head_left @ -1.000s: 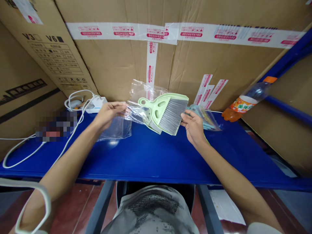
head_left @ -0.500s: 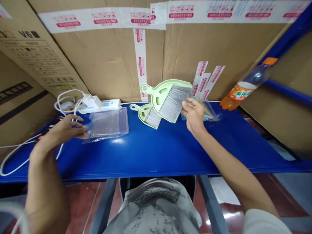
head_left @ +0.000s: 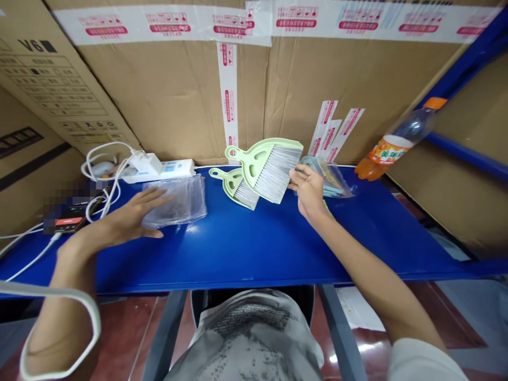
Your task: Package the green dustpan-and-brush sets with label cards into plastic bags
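A light green mini dustpan with a grey-bristled brush set in it (head_left: 273, 169) is raised above the table, its ring handle pointing left. My right hand (head_left: 309, 191) pinches its right edge beside the bristles. A similar, smaller-looking dustpan and brush (head_left: 238, 188) is partly hidden behind and below it, lying on the blue table (head_left: 230, 248). My left hand (head_left: 133, 217) is open, fingers spread, above the left part of a flat clear plastic bag (head_left: 186, 201). Nothing is in that hand.
Behind the bag lies a white power strip (head_left: 174, 168) with a plug and looped cables. A phone (head_left: 71, 219) is at the left. A clear packet with light blue contents (head_left: 335, 182) lies behind my right hand. An orange drink bottle (head_left: 392, 148) leans at the right. Cardboard walls (head_left: 170, 100) enclose the table.
My left hand has moved right and spread out over the plastic bag, away from its left edge. The held dustpan and my right hand have come slightly lower and left.
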The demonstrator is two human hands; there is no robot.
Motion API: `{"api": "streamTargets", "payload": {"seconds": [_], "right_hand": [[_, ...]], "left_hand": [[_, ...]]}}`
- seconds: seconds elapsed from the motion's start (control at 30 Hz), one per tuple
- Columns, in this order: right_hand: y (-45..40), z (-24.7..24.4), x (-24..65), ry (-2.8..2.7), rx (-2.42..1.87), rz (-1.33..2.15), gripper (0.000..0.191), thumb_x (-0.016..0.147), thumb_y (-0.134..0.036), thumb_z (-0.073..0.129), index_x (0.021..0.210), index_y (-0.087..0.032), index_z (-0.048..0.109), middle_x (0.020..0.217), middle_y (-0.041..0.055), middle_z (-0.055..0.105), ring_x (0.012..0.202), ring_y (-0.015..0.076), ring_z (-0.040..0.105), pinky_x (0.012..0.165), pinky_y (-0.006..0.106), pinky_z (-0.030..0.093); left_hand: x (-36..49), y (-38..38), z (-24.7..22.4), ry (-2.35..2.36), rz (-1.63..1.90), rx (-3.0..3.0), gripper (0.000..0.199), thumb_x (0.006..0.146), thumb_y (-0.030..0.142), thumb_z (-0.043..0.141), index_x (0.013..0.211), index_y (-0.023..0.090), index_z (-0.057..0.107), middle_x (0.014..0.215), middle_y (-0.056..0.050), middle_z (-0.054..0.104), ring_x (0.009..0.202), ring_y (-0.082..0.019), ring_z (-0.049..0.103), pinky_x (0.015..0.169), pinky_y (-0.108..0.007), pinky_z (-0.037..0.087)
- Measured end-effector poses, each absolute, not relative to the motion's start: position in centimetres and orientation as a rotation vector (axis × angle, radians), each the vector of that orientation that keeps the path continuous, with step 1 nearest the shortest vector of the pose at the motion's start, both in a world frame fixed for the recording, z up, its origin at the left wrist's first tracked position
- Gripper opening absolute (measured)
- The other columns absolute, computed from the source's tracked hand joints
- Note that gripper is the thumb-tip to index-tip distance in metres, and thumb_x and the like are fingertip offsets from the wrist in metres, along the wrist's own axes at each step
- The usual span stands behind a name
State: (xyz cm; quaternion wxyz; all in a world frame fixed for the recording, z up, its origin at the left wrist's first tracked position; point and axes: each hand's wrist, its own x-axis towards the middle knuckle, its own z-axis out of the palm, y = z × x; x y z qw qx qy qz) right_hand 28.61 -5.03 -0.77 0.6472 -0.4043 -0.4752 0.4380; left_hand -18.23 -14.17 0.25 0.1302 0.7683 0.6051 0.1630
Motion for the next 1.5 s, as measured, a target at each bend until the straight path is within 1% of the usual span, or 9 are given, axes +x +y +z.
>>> {"api": "streamTargets", "payload": {"seconds": [0.3, 0.47, 0.53, 0.7, 0.83, 1.1, 1.23, 1.37, 1.5], "right_hand": [[-5.3, -0.6, 28.6, -1.092, -0.902, 1.031, 0.042, 0.072, -0.049, 0.086, 0.099, -0.022, 0.069, 0.081, 0.0025, 0.078, 0.076, 0.022, 0.076, 0.07, 0.036, 0.064], [-5.1, -0.6, 28.6, -1.068, -0.915, 1.03, 0.047, 0.068, -0.051, 0.089, 0.099, -0.022, 0.068, 0.08, 0.0022, 0.078, 0.076, 0.0232, 0.077, 0.072, 0.039, 0.066], [-5.1, -0.6, 28.7, -1.077, -0.931, 1.037, 0.048, 0.067, -0.051, 0.09, 0.099, -0.023, 0.068, 0.081, 0.0023, 0.079, 0.078, 0.0236, 0.078, 0.074, 0.04, 0.066], [-5.3, -0.1, 28.8, -1.091, -0.917, 1.095, 0.048, 0.064, -0.047, 0.095, 0.096, -0.024, 0.066, 0.08, 0.0, 0.077, 0.075, 0.0223, 0.077, 0.075, 0.04, 0.067], [-5.2, 0.5, 29.3, -1.127, -0.882, 1.112, 0.046, 0.067, -0.047, 0.094, 0.097, -0.025, 0.066, 0.086, 0.0025, 0.078, 0.081, 0.0239, 0.078, 0.078, 0.041, 0.067], [-5.7, 0.8, 29.0, -1.152, -0.87, 1.278, 0.047, 0.062, -0.043, 0.099, 0.095, -0.023, 0.071, 0.085, 0.0015, 0.08, 0.074, 0.0209, 0.077, 0.074, 0.038, 0.067], [-6.2, 1.3, 29.3, -1.346, -0.928, 1.387, 0.05, 0.063, -0.052, 0.101, 0.089, -0.022, 0.073, 0.076, 0.0028, 0.078, 0.064, 0.0206, 0.073, 0.063, 0.036, 0.065], [-6.8, 2.3, 30.3, -1.562, -1.141, 0.817, 0.043, 0.084, -0.061, 0.087, 0.08, -0.02, 0.076, 0.069, 0.0058, 0.073, 0.053, 0.0191, 0.064, 0.051, 0.033, 0.054], [-9.0, 2.8, 29.1, -1.751, -0.984, 0.26, 0.02, 0.098, -0.045, 0.076, 0.104, -0.028, 0.084, 0.096, 0.0047, 0.078, 0.072, 0.0207, 0.065, 0.07, 0.036, 0.055]], "left_hand": [[-18.3, -13.0, 1.0, 1.8, 0.393, 2.055, 0.06, 0.058, 0.043, 0.091, 0.115, 0.028, 0.085, 0.14, -0.015, 0.079, 0.138, -0.046, 0.069, 0.12, -0.058, 0.048], [-18.3, -13.3, 2.3, 1.739, 0.363, 2.154, 0.085, 0.063, 0.051, 0.093, 0.142, 0.027, 0.076, 0.164, -0.016, 0.061, 0.164, -0.046, 0.04, 0.129, -0.063, 0.036], [-16.4, -13.2, 4.5, 1.613, 0.498, 2.273, 0.091, 0.07, 0.053, 0.093, 0.153, 0.028, 0.068, 0.17, -0.013, 0.055, 0.165, -0.042, 0.039, 0.133, -0.061, 0.029], [-7.6, -10.6, 9.2, 1.223, 0.938, 2.341, 0.084, 0.081, 0.05, 0.093, 0.154, 0.021, 0.066, 0.156, -0.014, 0.067, 0.143, -0.036, 0.063, 0.126, -0.048, 0.044], [-3.5, -6.7, 7.1, 1.043, 1.221, 1.939, 0.071, 0.08, 0.033, 0.096, 0.144, 0.016, 0.07, 0.142, -0.017, 0.072, 0.13, -0.033, 0.069, 0.114, -0.046, 0.054], [-3.5, -7.1, 3.5, 0.847, 1.279, 1.521, 0.099, 0.065, 0.038, 0.105, 0.154, 0.026, 0.062, 0.134, -0.016, 0.075, 0.099, -0.027, 0.077, 0.083, -0.039, 0.064], [-2.8, -8.1, 3.5, 0.839, 1.256, 1.528, 0.072, 0.061, 0.038, 0.107, 0.123, 0.015, 0.078, 0.104, -0.013, 0.082, 0.081, -0.026, 0.078, 0.078, -0.043, 0.066], [-2.0, -8.7, 2.9, 0.84, 1.159, 1.524, 0.056, 0.059, 0.038, 0.107, 0.103, 0.015, 0.081, 0.089, -0.011, 0.082, 0.078, -0.028, 0.079, 0.074, -0.042, 0.067], [-0.2, -9.9, 1.9, 0.791, 1.061, 1.495, 0.049, 0.063, 0.036, 0.104, 0.102, 0.018, 0.081, 0.087, -0.008, 0.083, 0.074, -0.027, 0.08, 0.072, -0.042, 0.068]]}}
